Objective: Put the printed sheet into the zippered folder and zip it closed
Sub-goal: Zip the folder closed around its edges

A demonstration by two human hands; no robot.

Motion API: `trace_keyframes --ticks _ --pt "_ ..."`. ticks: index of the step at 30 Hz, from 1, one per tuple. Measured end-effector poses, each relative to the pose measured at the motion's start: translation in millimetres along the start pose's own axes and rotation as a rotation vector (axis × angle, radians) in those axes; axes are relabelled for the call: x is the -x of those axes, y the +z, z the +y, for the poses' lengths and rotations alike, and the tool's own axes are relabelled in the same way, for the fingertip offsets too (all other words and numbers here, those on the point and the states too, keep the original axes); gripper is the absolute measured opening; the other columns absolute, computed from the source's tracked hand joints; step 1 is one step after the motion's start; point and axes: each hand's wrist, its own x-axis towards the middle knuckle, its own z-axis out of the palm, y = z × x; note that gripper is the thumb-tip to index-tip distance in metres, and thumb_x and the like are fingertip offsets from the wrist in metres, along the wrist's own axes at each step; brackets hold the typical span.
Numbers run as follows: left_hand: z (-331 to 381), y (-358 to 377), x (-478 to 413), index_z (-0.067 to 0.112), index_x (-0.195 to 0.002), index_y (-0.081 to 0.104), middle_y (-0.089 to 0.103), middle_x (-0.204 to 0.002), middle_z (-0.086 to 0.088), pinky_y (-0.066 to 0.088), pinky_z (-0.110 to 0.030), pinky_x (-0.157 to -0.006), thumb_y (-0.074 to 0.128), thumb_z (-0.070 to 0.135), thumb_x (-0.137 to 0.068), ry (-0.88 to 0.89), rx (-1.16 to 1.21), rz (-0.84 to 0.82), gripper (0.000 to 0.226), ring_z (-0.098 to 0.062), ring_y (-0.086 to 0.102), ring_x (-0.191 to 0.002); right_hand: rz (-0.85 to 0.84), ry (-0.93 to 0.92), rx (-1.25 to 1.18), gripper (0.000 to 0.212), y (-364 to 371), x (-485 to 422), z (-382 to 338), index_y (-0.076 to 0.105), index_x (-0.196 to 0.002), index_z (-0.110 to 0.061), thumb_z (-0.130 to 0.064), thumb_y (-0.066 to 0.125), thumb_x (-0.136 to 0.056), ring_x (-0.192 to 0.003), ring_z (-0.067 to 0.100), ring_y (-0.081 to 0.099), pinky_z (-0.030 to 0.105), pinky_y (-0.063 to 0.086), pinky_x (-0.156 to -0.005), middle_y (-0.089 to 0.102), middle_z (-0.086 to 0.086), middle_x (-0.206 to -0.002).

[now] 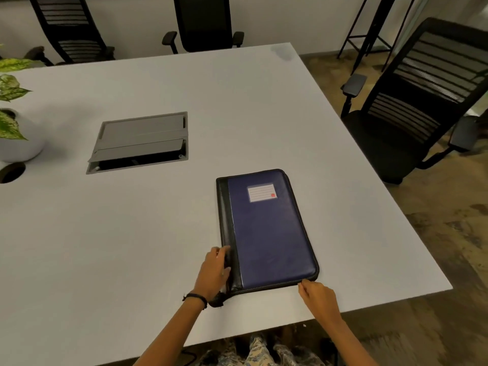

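Left fingers: the left hand [215, 270] curls over the black spine strip at the folder's near-left side, thumb on top, pressing it down; grasping the spine edge
Right fingers: the right hand [318, 295] pinches at the near-right corner of the folder, fingertips [303, 284] drawn together right at the zip line; whether they hold the zip pull I cannot tell, it is too small to make out
Zippered folder: the zippered folder [266, 228] lies flat and shut on the table [132, 247], blue cover up with a white label [262, 192] near its far end; it sits close to the near-right corner of the tabletop
Long axis: runs away from the person, tilted a little leftward at the far end; spine on the left, zip round the other three sides
Printed sheet: not visible anywhere on the tabletop; likely already inside the folder, but hidden
Key relation: the zip line starts under the right fingertips and leads off along the near edge and up the right side; the right hand is the nearer one to it, the left only steadies
Step, as judged: closing the zip, or just finished; the cover's edges look shut
Surroundings: a grey cable hatch [140, 141] is set in the table's middle, well apart from the folder; a potted plant [13, 122] stands at the left edge; black chairs [412, 101] beyond the right edge
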Motion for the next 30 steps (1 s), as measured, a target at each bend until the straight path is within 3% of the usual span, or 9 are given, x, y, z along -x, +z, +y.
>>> trace_keyframes --ticks 4,6,8,15,19,22,30 --pt "43 21 -14 0.022 -0.149 0.022 0.009 -0.16 -0.01 0.019 -0.041 -0.122 0.057 0.029 -0.091 0.154 -0.187 -0.15 0.068 -0.031 0.01 -0.148 -0.014 0.059 -0.036 0.026 0 2 -3 0.056 -0.066 -0.011 -0.019 0.055 -0.091 -0.055 0.02 0.062 0.029 0.044 -0.05 0.068 0.01 -0.065" --pt "63 36 -21 0.025 -0.151 0.012 -0.01 -0.161 -0.012 0.008 -0.055 -0.121 0.059 0.038 -0.089 0.167 -0.296 -0.277 0.079 -0.038 -0.009 -0.147 -0.023 0.083 -0.049 0.026 -1 3 -4 0.06 -0.071 -0.008 -0.021 0.052 -0.092 -0.061 0.022 0.065 0.03 0.046 -0.054 0.07 0.012 -0.071" --pt "81 48 -28 0.026 -0.152 0.004 -0.019 -0.159 -0.014 0.003 -0.063 -0.117 0.062 0.043 -0.085 0.16 -0.391 -0.343 0.09 -0.043 -0.016 -0.145 -0.039 0.104 -0.051 0.027 -2 2 -6 0.061 -0.074 -0.007 -0.023 0.049 -0.093 -0.065 0.023 0.065 0.03 0.047 -0.058 0.07 0.012 -0.075" --pt "106 72 -40 0.024 -0.149 -0.015 -0.02 -0.154 -0.03 0.007 -0.067 -0.115 0.061 0.052 -0.084 0.103 -0.583 -0.348 0.104 -0.053 -0.013 -0.141 -0.036 0.126 -0.058 0.029 -2 3 -5 0.042 -0.066 -0.015 -0.022 0.05 -0.093 -0.063 0.025 0.063 0.029 0.037 -0.054 0.067 0.015 -0.072" --pt "108 74 -41 0.023 -0.149 -0.016 -0.016 -0.152 -0.036 0.015 -0.066 -0.114 0.058 0.053 -0.085 0.117 -0.657 -0.364 0.103 -0.057 -0.007 -0.14 -0.034 0.146 -0.087 0.033 1 3 -7 0.04 -0.062 -0.014 -0.021 0.054 -0.091 -0.052 0.019 0.052 0.024 0.03 -0.045 0.063 0.015 -0.063" --pt "113 68 -42 0.024 -0.15 -0.014 -0.014 -0.151 -0.039 0.019 -0.065 -0.113 0.06 0.051 -0.084 0.149 -0.667 -0.405 0.103 -0.059 -0.004 -0.139 -0.063 0.158 -0.083 0.041 2 0 -10 0.034 -0.054 -0.016 -0.02 0.053 -0.09 -0.052 0.016 0.044 0.017 0.018 -0.042 0.048 0.006 -0.056" --pt "116 58 -40 0.024 -0.15 -0.012 -0.014 -0.151 -0.038 0.022 -0.062 -0.114 0.063 0.049 -0.083 0.149 -0.663 -0.447 0.104 -0.058 -0.002 -0.139 -0.103 0.188 -0.052 0.041 -2 1 -7 0.033 -0.052 -0.015 -0.017 0.051 -0.089 -0.05 0.016 0.039 0.018 0.016 -0.043 0.036 0.001 -0.048"
